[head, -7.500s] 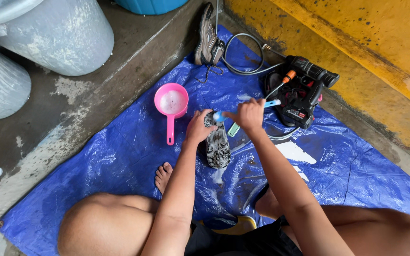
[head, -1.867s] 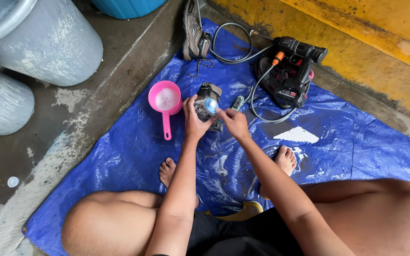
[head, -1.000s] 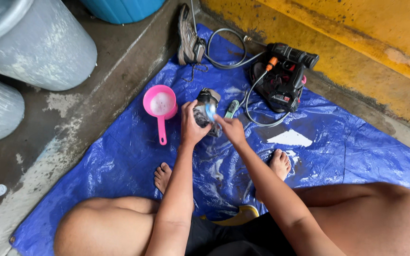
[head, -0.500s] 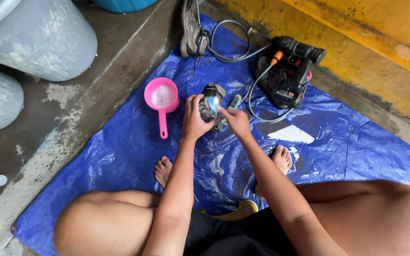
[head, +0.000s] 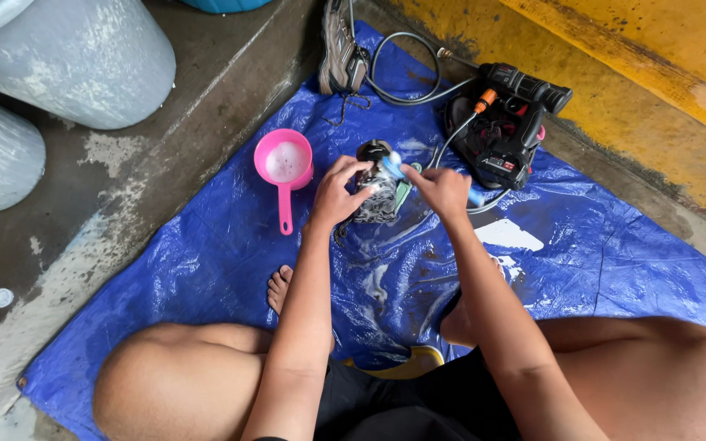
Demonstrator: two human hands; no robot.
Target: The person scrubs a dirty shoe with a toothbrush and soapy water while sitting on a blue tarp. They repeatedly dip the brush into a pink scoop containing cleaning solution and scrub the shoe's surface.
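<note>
My left hand (head: 338,192) grips a wet, soapy grey-and-black shoe (head: 376,186), held upright over a blue tarp (head: 189,269). My right hand (head: 443,188) is closed on a blue brush (head: 396,168) whose head rests against the top of the shoe. Foam covers the shoe's side. Both forearms reach forward from my crossed legs.
A pink dipper (head: 284,167) with soapy water sits left of the shoe. A second shoe (head: 338,45) lies at the tarp's far edge beside a black hose (head: 402,73) and a black pressure washer (head: 508,122). Grey sacks (head: 83,57) stand at left; a yellow wall (head: 639,73) at right.
Over the frames the shoe stays in my left hand while the brush hand shifts slightly across its top; the view drifted a little.
</note>
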